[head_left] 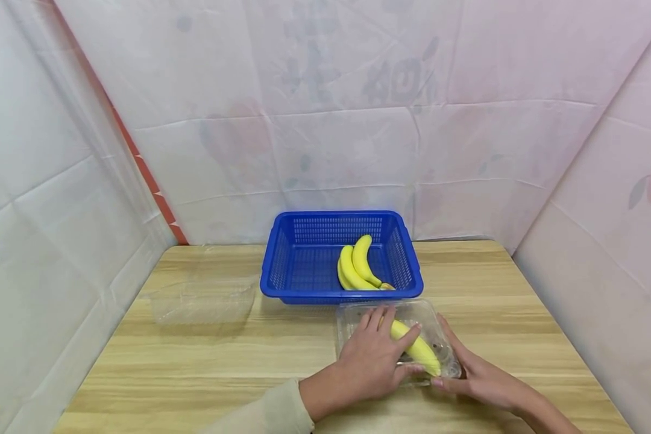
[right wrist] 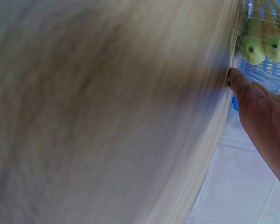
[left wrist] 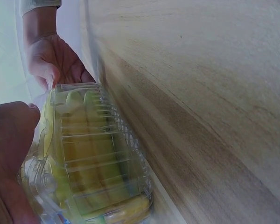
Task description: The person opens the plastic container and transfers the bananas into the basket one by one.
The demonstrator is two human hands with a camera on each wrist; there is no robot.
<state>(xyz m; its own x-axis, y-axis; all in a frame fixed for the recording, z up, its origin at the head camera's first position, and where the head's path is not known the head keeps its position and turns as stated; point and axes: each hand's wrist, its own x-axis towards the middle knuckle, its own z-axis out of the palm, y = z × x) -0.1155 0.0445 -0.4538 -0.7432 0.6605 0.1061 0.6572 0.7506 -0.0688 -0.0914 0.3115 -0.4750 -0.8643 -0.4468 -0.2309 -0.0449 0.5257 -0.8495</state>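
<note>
A clear plastic clamshell box (head_left: 433, 319) with yellow bananas (head_left: 420, 351) inside lies on the wooden table (head_left: 206, 361), just in front of the blue basket (head_left: 304, 253). My left hand (head_left: 377, 352) rests flat on the box's top, fingers spread over the bananas and thumb at its near edge. My right hand (head_left: 461, 367) lies along the box's right side, thumb at the near corner. The left wrist view shows the ribbed box (left wrist: 98, 154) lengthwise, my left hand (left wrist: 9, 140) beside it and my right hand (left wrist: 56, 60) at its far end. In the right wrist view a fingertip of my right hand (right wrist: 266, 116) touches the box's edge.
More yellow bananas (head_left: 357, 265) lie in the blue basket. A second clear plastic box (head_left: 203, 295) sits on the table's left part. White and pink sheeting walls in the table on three sides. The right wrist view is mostly blurred table.
</note>
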